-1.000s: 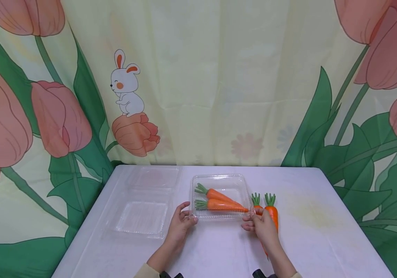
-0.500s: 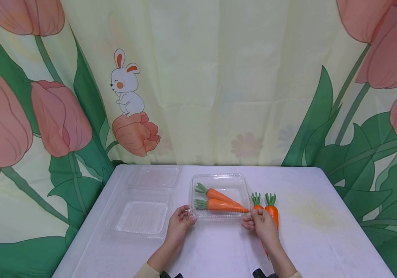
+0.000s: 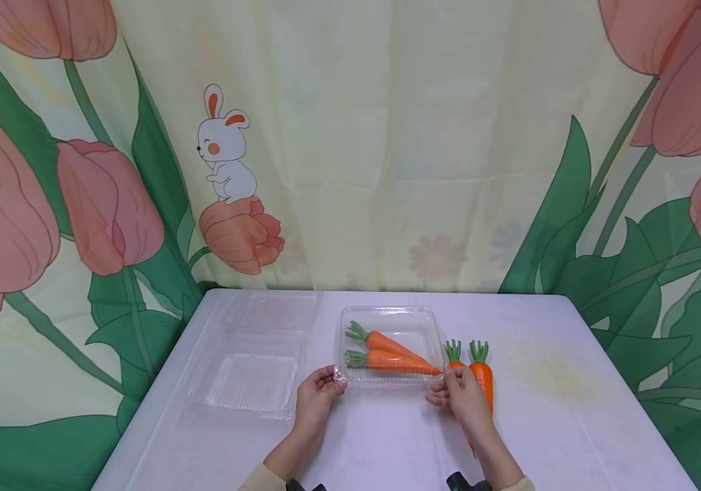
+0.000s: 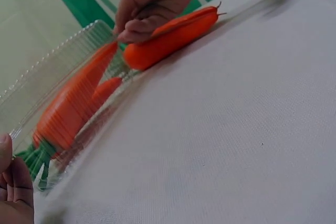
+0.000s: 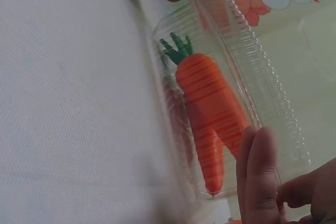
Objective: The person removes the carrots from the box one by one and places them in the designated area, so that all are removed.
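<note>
A clear plastic clamshell box (image 3: pixel 393 317) lies on the table with its lid down, and two orange carrots (image 3: pixel 396 361) with green tops show through it. At its front left corner, my left hand (image 3: pixel 315 402) pinches the rim between thumb and fingers. The right hand (image 3: pixel 464 402) pinches the front right corner, close to the carrot tips. Two more carrots (image 3: pixel 482 376) lie just right of the box, partly hidden beneath the right hand and forearm. In the right wrist view, the ribbed box wall (image 5: pixel 252 72) stands between both hands.
A second clear clamshell box (image 3: pixel 249 382) lies open to the left, its lid (image 3: pixel 273 314) folded back toward the rear edge. The white-covered table (image 3: pixel 571 423) ends at a curtain (image 3: pixel 442 170) printed with tulips and a rabbit.
The left index finger has drawn down and in against the box corner. The right hand's thumb and fingers stay at their corner, and the box and carrots keep their places.
</note>
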Tool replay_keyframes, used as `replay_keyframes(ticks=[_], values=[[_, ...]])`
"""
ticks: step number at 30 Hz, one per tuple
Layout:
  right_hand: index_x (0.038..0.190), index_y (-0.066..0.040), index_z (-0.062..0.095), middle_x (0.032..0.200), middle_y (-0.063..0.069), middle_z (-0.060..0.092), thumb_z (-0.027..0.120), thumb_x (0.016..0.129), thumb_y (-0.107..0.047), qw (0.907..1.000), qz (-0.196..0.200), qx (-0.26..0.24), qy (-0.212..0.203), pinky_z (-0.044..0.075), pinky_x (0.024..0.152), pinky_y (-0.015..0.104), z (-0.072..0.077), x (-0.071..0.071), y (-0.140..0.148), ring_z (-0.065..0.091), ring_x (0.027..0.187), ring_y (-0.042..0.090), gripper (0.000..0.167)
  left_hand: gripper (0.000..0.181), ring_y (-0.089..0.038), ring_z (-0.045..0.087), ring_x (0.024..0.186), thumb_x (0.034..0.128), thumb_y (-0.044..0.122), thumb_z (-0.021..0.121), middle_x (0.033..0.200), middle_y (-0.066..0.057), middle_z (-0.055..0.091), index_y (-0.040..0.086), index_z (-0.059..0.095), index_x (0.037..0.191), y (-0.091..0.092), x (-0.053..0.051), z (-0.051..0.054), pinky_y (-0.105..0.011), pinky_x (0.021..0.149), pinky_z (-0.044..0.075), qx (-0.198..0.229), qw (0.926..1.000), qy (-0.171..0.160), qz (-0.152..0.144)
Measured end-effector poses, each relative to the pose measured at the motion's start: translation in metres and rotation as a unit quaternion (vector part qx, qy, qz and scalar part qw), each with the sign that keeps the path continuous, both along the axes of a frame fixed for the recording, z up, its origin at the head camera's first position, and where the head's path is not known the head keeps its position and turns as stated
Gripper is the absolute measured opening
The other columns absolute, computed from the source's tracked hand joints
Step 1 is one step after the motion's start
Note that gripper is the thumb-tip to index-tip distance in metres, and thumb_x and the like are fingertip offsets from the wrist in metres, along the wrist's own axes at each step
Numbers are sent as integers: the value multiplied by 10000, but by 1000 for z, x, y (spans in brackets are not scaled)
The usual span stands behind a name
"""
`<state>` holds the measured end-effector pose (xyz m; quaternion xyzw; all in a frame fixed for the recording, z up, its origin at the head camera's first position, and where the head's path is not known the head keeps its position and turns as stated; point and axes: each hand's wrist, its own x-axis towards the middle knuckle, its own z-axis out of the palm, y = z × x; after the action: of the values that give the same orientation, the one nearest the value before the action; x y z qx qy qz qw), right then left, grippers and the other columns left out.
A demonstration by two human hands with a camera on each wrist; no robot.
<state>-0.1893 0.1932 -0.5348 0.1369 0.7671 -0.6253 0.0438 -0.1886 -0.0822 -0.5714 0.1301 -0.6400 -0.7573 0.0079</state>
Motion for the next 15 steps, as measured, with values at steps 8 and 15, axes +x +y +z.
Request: replay_keyframes(ticks=[8, 15], values=[[1203, 70, 441, 889, 142, 675, 398, 1109, -178, 9999, 93, 120, 40, 619, 656, 304, 2, -1, 2, 736, 673, 184, 269, 273, -82, 611, 773, 908, -5, 736, 949, -61, 635, -119, 622, 1128, 0, -2, 2, -210, 703, 548, -672, 9970, 390, -55], [1255, 85, 430, 891, 138, 666, 410, 1118, -209, 9999, 100, -103, -36, 623, 666, 311, 5, 2, 3, 738, 686, 190, 325, 258, -129, 592, 830, 1052, 196, 593, 992, -64, 579, -47, 569, 1136, 2, 0, 7, -243, 762, 557, -193, 9995, 139, -201]])
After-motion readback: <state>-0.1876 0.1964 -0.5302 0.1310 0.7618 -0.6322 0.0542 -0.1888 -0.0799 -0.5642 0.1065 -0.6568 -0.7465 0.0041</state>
